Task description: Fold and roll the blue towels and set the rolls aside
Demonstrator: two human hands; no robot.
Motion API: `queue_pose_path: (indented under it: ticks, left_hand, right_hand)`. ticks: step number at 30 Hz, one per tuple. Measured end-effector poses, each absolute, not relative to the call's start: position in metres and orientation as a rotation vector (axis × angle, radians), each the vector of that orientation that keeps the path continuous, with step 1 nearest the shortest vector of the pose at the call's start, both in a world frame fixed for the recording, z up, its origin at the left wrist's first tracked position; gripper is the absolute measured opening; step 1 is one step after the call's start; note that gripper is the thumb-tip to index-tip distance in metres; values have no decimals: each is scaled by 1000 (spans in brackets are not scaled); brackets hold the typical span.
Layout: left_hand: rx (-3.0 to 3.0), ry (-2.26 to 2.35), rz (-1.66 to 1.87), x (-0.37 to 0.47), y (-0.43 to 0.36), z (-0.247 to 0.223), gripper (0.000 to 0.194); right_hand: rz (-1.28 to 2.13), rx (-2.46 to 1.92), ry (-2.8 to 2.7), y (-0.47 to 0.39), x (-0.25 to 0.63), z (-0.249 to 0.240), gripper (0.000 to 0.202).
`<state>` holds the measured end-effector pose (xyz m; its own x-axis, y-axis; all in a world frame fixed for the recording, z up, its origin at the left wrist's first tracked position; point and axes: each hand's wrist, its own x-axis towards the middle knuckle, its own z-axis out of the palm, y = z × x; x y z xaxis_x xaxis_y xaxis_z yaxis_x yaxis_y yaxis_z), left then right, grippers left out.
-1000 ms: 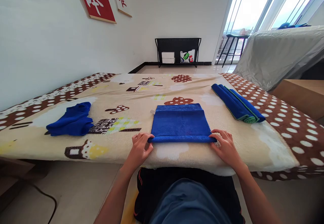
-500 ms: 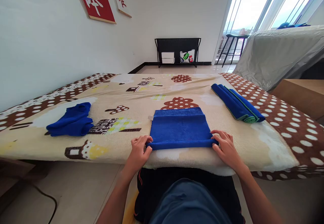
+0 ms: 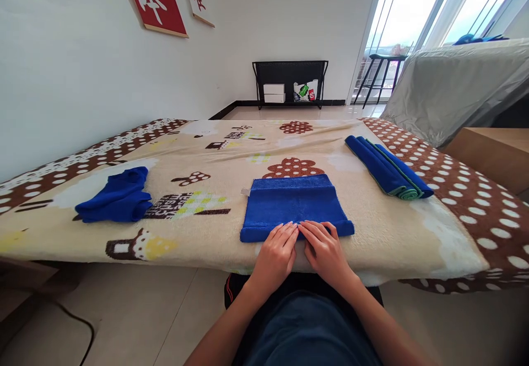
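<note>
A blue towel [image 3: 291, 203] lies in front of me, its near edge turned into a narrow roll. My left hand [image 3: 278, 250] and my right hand [image 3: 324, 245] meet at the middle of that roll, fingertips nearly touching. The fingers of both are closed over the roll, with the thumbs on the near side. A small white tag [image 3: 245, 192] sticks out at the towel's left edge. To the right rest rolled blue towels [image 3: 388, 167] with green edging. A crumpled blue cloth [image 3: 118, 196] lies to the left.
Everything lies on a cream patterned blanket [image 3: 215, 167] with a brown dotted border. Beyond it stands a black rack [image 3: 290, 74] against the wall. At right are a cardboard box [image 3: 491, 154], a sheet-covered piece of furniture [image 3: 458, 79] and a dark stool [image 3: 382, 71].
Both hands have moved inward from the two ends of the towel's rolled edge to its middle. The other cloths have stayed where they were.
</note>
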<state>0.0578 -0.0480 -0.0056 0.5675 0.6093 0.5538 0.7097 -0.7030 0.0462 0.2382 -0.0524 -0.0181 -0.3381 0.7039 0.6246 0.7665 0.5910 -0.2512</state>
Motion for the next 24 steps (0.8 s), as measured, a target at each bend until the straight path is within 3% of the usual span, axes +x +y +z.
queue_pose_path:
  ticks: [10, 16, 24]
  left_hand:
    - [-2568, -1172, -954, 42, -59, -11, 42]
    - [-2548, -1331, -834, 56, -53, -5, 39]
    - [-2375, -1618, -744, 27, -33, -6, 41]
  right_hand:
    - [-153, -1132, -2090, -61, 260, -28, 42]
    - [-124, -1260, -2072, -52, 250, -18, 33]
    - [-159, -1475, -2012, -36, 278, -18, 38]
